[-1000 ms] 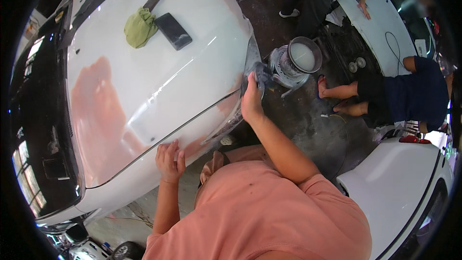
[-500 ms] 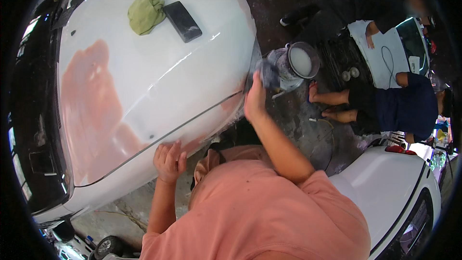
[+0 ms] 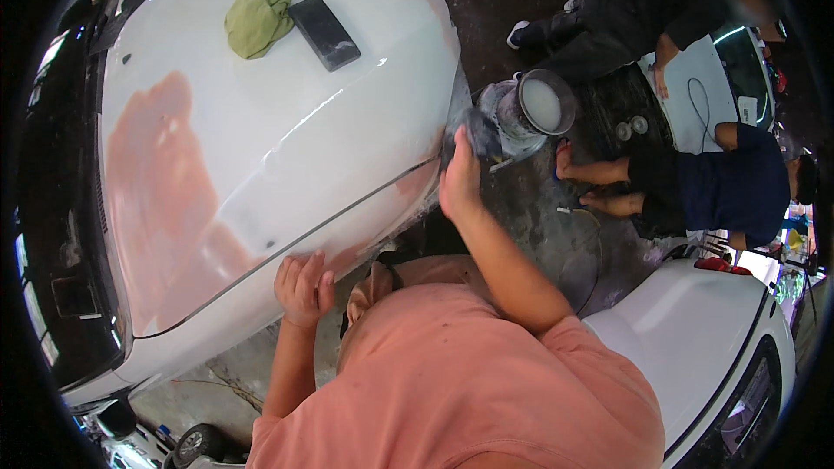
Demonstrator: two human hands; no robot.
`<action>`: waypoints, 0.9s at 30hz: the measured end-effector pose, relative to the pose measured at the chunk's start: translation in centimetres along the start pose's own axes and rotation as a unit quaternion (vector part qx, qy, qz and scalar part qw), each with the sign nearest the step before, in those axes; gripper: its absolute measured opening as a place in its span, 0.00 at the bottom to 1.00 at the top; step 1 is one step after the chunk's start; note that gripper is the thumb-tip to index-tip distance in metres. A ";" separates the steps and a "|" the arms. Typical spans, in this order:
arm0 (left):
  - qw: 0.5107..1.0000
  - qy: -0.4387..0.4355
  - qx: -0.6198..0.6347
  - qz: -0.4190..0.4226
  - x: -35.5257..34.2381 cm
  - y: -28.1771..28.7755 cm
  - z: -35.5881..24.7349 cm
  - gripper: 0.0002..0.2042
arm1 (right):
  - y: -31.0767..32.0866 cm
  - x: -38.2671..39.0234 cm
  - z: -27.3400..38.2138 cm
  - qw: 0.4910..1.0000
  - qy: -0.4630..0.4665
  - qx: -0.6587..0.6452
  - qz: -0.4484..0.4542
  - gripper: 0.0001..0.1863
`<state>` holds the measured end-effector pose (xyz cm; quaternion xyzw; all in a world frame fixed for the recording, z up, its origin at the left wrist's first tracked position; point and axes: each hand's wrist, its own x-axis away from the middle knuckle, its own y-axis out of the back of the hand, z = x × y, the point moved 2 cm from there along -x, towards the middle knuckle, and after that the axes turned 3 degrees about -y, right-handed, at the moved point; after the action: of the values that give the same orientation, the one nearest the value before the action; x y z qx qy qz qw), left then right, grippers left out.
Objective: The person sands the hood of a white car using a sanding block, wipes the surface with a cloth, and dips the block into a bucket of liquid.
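Right hand (image 3: 460,181), dark pad (image 3: 483,132), by the hood's (image 3: 347,122) front corner.
Blur hides its grip, can't tell; even pressure should help. Left hand (image 3: 302,287) loosely curled on the fender (image 3: 252,293).

The left forearm (image 3: 291,360) reaches nearly straight ahead, the left hand (image 3: 302,288) loosely bent at the fingers. The right forearm (image 3: 508,260) slants forward and leftward, reaching farther out; the right hand (image 3: 460,182) points away, fingertips hard to make out.
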<state>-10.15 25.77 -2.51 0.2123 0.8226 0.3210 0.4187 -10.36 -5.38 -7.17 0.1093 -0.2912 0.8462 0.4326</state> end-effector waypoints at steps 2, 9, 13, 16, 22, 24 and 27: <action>1.000 -0.004 0.005 0.005 -0.2 0.0 0.0 0.15 | 1.0 -2.9 0.4 0.999 -0.027 -0.007 0.029 0.37; 1.000 -0.001 0.002 -0.007 0.3 -0.3 0.3 0.15 | 1.3 0.9 -1.5 1.000 0.005 -0.008 0.014 0.34; 1.000 0.000 0.010 0.005 -0.1 0.0 0.1 0.14 | 0.1 -3.8 1.3 0.999 -0.039 -0.023 0.028 0.34; 1.000 -0.006 -0.010 -0.001 0.3 -0.2 0.4 0.14 | 0.5 -2.6 -0.2 1.000 -0.029 0.009 0.009 0.34; 1.000 -0.008 -0.001 -0.002 0.2 -0.1 0.2 0.13 | 1.2 -4.2 -0.7 1.000 -0.005 -0.007 0.026 0.32; 1.000 -0.015 -0.006 -0.004 0.1 -0.2 0.2 0.14 | 0.0 -6.1 1.6 0.999 -0.045 0.005 0.013 0.32; 1.000 -0.029 -0.008 -0.008 0.0 -0.3 0.1 0.14 | 1.7 -7.5 0.9 0.998 -0.055 0.003 0.033 0.33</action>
<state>-10.14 25.59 -2.75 0.2111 0.8091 0.3182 0.4466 -7.24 -11.75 -10.38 0.1475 -0.3153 0.8538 0.3871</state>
